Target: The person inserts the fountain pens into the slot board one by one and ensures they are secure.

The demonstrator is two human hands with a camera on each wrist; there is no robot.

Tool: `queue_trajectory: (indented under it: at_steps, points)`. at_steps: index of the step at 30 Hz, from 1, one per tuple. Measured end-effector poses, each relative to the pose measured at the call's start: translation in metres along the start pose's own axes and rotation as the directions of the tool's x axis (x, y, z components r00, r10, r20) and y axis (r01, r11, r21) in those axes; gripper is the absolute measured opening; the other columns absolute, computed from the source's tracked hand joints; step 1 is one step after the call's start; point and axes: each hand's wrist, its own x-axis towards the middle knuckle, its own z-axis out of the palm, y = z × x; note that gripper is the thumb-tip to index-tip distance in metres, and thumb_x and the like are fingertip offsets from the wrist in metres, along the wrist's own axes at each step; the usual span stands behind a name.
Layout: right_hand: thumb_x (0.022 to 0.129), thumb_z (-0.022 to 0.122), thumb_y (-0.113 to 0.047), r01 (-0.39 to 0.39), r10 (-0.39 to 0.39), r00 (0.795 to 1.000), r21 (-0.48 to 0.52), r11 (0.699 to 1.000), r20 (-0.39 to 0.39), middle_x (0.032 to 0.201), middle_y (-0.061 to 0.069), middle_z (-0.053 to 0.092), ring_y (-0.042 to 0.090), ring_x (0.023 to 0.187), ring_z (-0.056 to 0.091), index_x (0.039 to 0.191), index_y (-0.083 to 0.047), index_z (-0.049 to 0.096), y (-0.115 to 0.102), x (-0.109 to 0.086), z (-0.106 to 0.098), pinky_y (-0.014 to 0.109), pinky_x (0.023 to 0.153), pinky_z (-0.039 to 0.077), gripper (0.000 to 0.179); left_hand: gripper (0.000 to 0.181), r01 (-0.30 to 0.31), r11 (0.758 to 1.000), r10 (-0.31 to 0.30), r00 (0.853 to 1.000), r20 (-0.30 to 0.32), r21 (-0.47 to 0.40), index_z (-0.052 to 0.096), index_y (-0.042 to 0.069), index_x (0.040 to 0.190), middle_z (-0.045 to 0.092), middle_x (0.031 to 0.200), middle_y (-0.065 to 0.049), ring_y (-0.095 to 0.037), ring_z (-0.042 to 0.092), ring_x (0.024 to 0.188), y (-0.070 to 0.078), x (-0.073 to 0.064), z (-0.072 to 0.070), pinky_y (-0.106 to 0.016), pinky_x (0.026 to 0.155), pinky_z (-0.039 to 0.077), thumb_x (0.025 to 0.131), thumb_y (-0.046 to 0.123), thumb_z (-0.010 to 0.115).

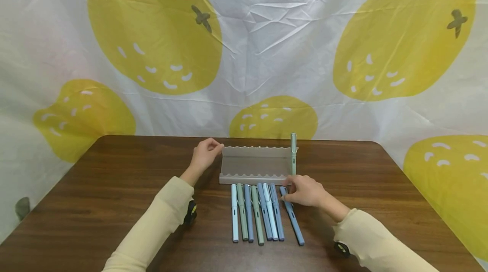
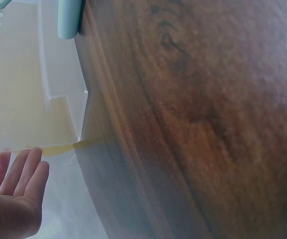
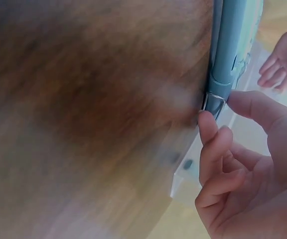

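Observation:
A clear, notched pen rack (image 1: 255,165) stands near the table's back edge. My left hand (image 1: 206,152) pinches its back left corner between thumb and index finger; in the left wrist view the other fingers (image 2: 21,172) extend loosely by the side edge. A pale green pen (image 1: 293,153) lies across the rack's right end. In front, my right hand (image 1: 306,190) pinches the capped end of a blue pen (image 1: 294,221), with thumb and index finger on either side of its clip (image 3: 215,97). That pen slants on the table, apart from the others.
Several capped pens in light blue (image 1: 234,215), green (image 1: 257,217) and blue (image 1: 264,212) lie side by side before the rack, caps facing it. The dark wooden table (image 1: 160,238) meets a white cloth (image 1: 267,73) printed with yellow fruit behind.

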Motion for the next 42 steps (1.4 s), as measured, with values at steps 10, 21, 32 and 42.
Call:
queue_trajectory:
  at_steps: [10,21,32,42]
  points:
    - [0.078,0.068,-0.019,0.05,-0.077,0.989,0.214,0.976,0.124,0.061,-0.001,0.053,0.013,0.045,0.049,0.1,-0.003,0.054,0.009,-0.002,-0.002,0.028,0.044,0.041,0.031,0.02,0.003,1.0,-0.003,1.0,0.001,-0.002,0.062,0.003,0.089,0.065,0.086,-0.009,-0.022,0.061,0.081,-0.001,0.001,0.001,-0.035,0.068,0.045,0.087,0.023,0.058]
    - [0.075,0.07,-0.025,0.058,-0.08,0.991,0.184,0.981,0.112,0.057,-0.003,0.051,0.01,0.044,0.047,0.102,-0.005,0.05,0.007,-0.004,0.004,0.027,0.044,0.04,0.039,0.021,0.013,1.0,-0.013,1.0,0.009,-0.015,0.062,0.002,0.089,0.065,0.087,-0.011,-0.023,0.061,0.082,0.001,-0.001,-0.001,-0.037,0.071,0.045,0.087,0.023,0.057]
    - [0.074,0.07,-0.025,0.137,-0.138,0.99,0.06,0.989,0.017,0.061,-0.007,0.046,0.006,0.051,0.041,0.098,-0.01,0.051,0.003,-0.005,0.006,0.025,0.046,0.034,0.034,0.022,0.01,1.0,-0.01,1.0,0.0,-0.016,0.062,0.002,0.088,0.065,0.087,-0.011,-0.022,0.061,0.081,-0.001,0.001,0.0,-0.036,0.071,0.045,0.087,0.024,0.058]
    - [0.08,0.066,-0.023,0.222,-0.213,0.975,0.164,0.961,-0.069,0.065,-0.008,0.054,0.006,0.056,0.05,0.102,-0.006,0.052,0.006,-0.002,-0.004,0.025,0.052,0.041,0.031,0.019,0.006,1.0,-0.006,1.0,0.001,-0.01,0.062,0.002,0.088,0.065,0.085,-0.011,-0.023,0.061,0.08,0.0,0.0,0.0,-0.037,0.07,0.045,0.087,0.02,0.058]
